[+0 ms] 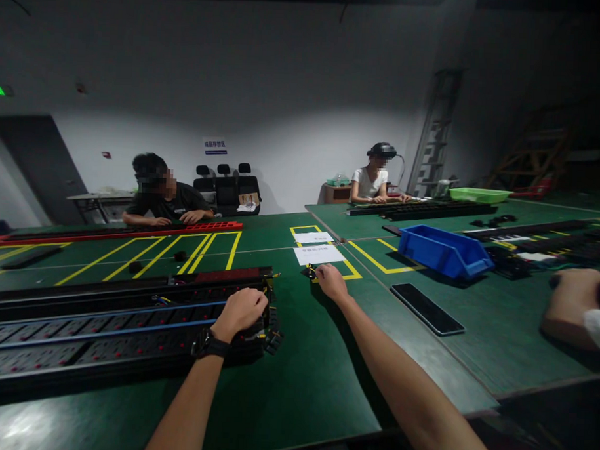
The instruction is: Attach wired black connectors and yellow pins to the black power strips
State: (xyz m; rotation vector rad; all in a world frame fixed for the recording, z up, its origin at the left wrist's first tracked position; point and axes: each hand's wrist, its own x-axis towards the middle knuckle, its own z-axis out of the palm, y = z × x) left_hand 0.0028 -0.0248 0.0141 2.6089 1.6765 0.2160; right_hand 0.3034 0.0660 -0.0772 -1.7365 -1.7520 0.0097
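My left hand, with a dark watch on its wrist, rests at the right end of a long black power strip housing. Its fingers curl down beside yellow wires; what they grip is hidden. Rows of black sockets with red dots fill the housing, and blue lines run along it. My right hand reaches forward, fingertips pinched at a small black-and-yellow part on the green table. Just beyond that part lies a white paper label.
A blue bin and a black phone lie to the right. Another person's hand is at the right edge. Two people work across the table, one beside a red strip. Dark strips lie at the back right.
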